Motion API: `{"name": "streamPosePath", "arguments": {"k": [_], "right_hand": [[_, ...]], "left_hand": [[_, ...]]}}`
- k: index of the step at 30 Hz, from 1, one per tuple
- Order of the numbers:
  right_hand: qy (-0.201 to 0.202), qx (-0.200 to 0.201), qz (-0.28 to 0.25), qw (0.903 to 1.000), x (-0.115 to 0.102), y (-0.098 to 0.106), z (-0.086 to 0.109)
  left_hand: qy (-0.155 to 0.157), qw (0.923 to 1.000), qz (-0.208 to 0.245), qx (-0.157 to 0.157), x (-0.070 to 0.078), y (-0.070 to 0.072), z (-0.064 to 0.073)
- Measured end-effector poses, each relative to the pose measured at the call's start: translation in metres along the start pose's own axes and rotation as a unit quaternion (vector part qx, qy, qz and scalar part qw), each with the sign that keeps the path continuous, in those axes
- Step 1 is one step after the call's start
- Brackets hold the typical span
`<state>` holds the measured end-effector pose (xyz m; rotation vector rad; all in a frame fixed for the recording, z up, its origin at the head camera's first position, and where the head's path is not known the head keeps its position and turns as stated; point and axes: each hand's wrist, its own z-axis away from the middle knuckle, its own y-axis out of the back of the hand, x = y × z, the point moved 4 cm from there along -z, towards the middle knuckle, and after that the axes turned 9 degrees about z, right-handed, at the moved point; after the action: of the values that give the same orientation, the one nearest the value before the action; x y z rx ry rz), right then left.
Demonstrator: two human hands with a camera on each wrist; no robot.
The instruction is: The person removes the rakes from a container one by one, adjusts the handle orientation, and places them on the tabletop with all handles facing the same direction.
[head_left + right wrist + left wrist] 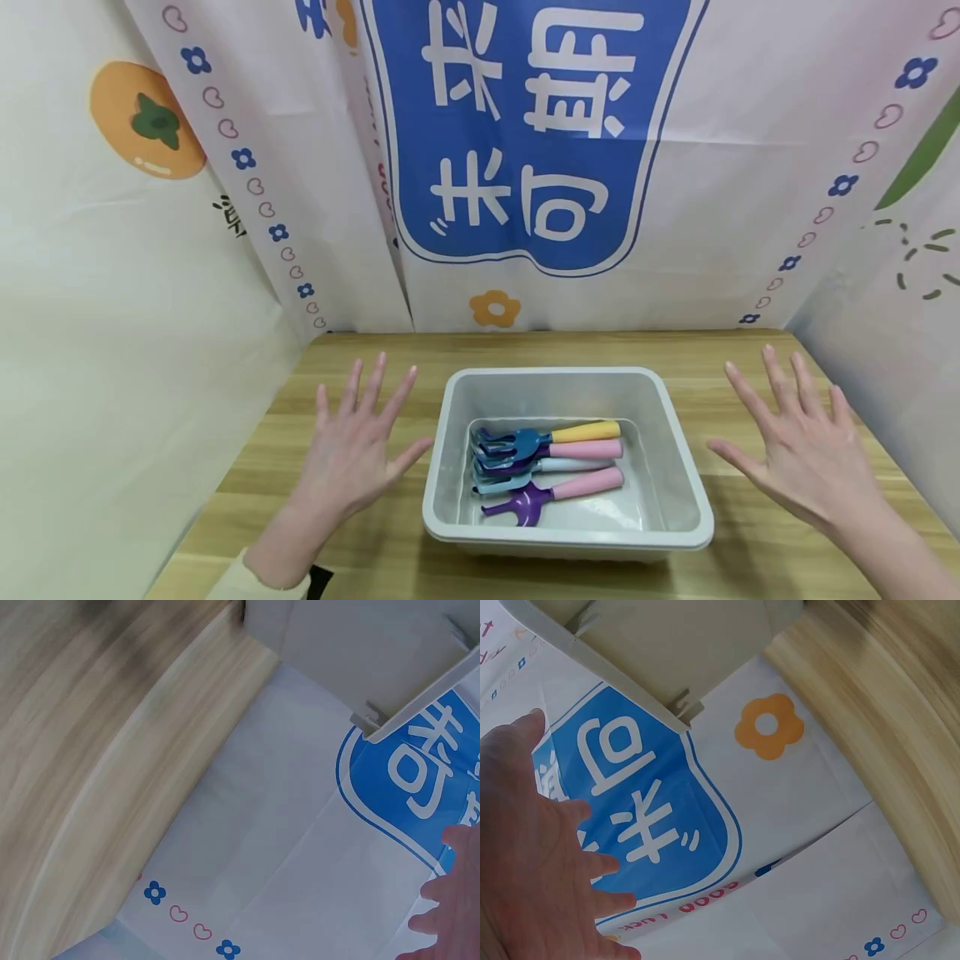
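Note:
A light grey plastic bin [570,540] stands on the wooden table. Small garden hand rakes lie inside it with their handles to the right: one has a blue head and yellow handle [587,432], another a purple head and pink handle [588,483]. Between them are a second pink handle [588,450] and a pale blue one [576,465]; the heads overlap at the left. My left hand [348,454] is spread wide to the left of the bin, holding nothing. To the right of the bin, my right hand [802,454] is likewise spread, fingers apart.
The wooden table [247,500] carries the bin at its middle. White printed cloth [735,217] hangs behind the table and along both sides. A dark object [319,581] shows beside the left sleeve. In both wrist views, the bin's outer wall [682,645] appears at the top.

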<state>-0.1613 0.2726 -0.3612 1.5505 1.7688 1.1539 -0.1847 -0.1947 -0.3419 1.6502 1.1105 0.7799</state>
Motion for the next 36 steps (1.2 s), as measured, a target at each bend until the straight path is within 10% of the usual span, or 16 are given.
{"name": "streamPosePath", "arguments": {"k": [13, 36], "right_hand": [[0.083, 0.043, -0.005, 0.9956, -0.01, 0.017, -0.025], [0.165, -0.072, -0.05, 0.9824, -0.043, 0.019, -0.076]], "left_hand": [[-0.014, 0.9997, -0.015, -0.009, 0.0, 0.004, -0.001], [-0.013, 0.9994, -0.018, -0.027, -0.002, 0.009, 0.0]]}}
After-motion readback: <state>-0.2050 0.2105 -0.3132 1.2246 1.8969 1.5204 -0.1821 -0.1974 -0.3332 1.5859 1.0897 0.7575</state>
